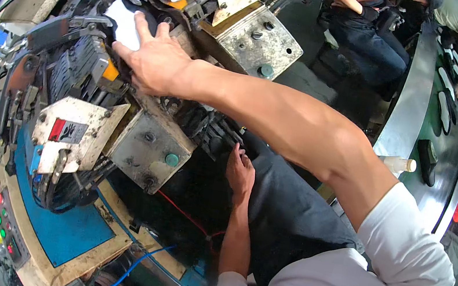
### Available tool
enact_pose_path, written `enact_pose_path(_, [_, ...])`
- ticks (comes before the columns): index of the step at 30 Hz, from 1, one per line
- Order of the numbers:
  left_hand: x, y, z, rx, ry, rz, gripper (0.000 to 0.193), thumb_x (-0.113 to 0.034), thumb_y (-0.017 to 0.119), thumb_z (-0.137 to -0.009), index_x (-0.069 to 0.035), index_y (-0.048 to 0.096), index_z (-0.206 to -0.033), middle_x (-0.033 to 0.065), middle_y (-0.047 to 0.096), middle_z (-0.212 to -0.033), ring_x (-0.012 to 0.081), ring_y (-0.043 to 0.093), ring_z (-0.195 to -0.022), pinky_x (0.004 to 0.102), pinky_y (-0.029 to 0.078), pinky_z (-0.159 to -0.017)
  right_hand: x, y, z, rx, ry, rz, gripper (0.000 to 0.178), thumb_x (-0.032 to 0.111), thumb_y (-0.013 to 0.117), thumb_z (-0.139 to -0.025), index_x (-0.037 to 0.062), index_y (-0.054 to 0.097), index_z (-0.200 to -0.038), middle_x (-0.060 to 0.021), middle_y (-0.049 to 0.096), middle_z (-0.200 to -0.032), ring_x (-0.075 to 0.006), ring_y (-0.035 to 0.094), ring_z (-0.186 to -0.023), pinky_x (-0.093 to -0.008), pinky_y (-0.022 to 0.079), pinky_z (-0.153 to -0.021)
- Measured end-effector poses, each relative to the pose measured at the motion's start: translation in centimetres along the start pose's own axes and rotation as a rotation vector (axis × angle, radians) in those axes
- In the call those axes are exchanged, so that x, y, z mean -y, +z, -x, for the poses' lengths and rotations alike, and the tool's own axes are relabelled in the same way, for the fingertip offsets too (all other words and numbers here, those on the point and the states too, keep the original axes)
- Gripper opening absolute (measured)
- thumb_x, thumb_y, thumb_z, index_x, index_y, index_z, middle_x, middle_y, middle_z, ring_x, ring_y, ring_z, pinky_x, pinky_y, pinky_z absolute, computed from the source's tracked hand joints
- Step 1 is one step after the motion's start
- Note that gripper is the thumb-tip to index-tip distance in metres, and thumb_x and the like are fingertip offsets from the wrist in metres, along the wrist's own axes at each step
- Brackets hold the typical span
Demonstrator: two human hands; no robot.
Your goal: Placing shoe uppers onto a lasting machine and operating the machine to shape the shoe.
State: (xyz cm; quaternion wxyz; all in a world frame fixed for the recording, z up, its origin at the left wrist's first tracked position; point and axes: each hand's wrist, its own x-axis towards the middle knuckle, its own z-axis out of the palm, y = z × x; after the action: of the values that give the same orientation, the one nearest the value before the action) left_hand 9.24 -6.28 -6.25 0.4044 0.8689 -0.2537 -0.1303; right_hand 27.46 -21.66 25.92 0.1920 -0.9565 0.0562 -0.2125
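My right hand [161, 63] reaches across to the machine at the upper left. Its fingers are spread, lying over a white sole-shaped piece [122, 22] that sits among the dark metal clamps. The palm hides part of that piece. Lower down, near my knee, my left hand [241, 171] is beside a black metal part [219, 136] of the machine. Its fingers are loosely bent and somewhat apart, and I see nothing held in them. Whether the fingertips touch the metal I cannot tell.
Two worn metal control boxes [149, 146] with green buttons jut from the machine. A blue panel [59, 207] and a button console [6, 226] lie lower left. Shoes [427, 162] and soles rest on a conveyor [423, 112] at right, where other people work.
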Motion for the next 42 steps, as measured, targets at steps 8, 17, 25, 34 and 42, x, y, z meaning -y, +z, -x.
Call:
enact_pose_path(8, [0.5,2.9,-0.2,0.078,0.013,-0.031,0.038,-0.012,0.063,-0.104,-0.005,0.064,-0.141,0.0191,0.075,-0.128,0.0390,0.070,-0.119,0.0485,0.055,-0.104,2.0,-2.3,-1.0,-0.019,0.021,-0.067,0.061,0.014,0.067,-0.095,0.0158,0.058,-0.155,-0.0427,0.022,-0.169,-0.0635,0.049,-0.134,-0.0713,0.050,-0.107])
enact_pose_path(17, [-4.0,-5.2,5.2,0.090,0.102,0.241,0.032,-0.005,0.065,-0.104,0.000,0.069,-0.135,0.0189,0.072,-0.133,0.0311,0.070,-0.123,0.0391,0.055,-0.101,-0.2,-1.0,0.6,-0.087,0.077,-0.129,0.069,0.018,0.072,-0.091,0.0244,0.057,-0.158,-0.0319,0.021,-0.174,-0.0647,0.040,-0.145,-0.0757,0.041,-0.114])
enact_pose_path(25, [-2.4,-30.1,3.3,-0.534,0.438,-0.583,0.025,-0.012,0.059,-0.108,0.003,0.074,-0.121,0.0256,0.069,-0.133,0.0438,0.065,-0.122,0.0549,0.049,-0.107,-7.0,6.8,28.8,0.068,0.138,-0.052,0.065,0.036,0.072,-0.098,0.0239,0.053,-0.160,-0.0237,0.040,-0.167,-0.0495,0.043,-0.150,-0.0639,0.044,-0.117])
enact_pose_path(34, [0.0,-41.2,-6.6,-0.987,-0.017,-0.602,0.036,-0.026,0.059,-0.104,-0.001,0.082,-0.116,0.0226,0.076,-0.117,0.0419,0.071,-0.107,0.0524,0.054,-0.097,-7.3,7.5,40.3,0.454,0.509,-0.058,0.047,0.046,0.059,-0.108,0.0192,0.066,-0.146,-0.0220,0.051,-0.154,-0.0508,0.056,-0.132,-0.0628,0.050,-0.109])
enact_pose_path(42, [0.1,-38.5,-8.2,-1.234,0.057,-0.669,0.032,-0.018,0.058,-0.101,-0.004,0.084,-0.111,0.0201,0.075,-0.107,0.0414,0.070,-0.097,0.0534,0.056,-0.089,-7.7,9.7,38.2,0.499,0.497,0.017,0.043,0.042,0.061,-0.104,0.0132,0.073,-0.134,-0.0186,0.063,-0.135,-0.0426,0.060,-0.124,-0.0564,0.053,-0.103])
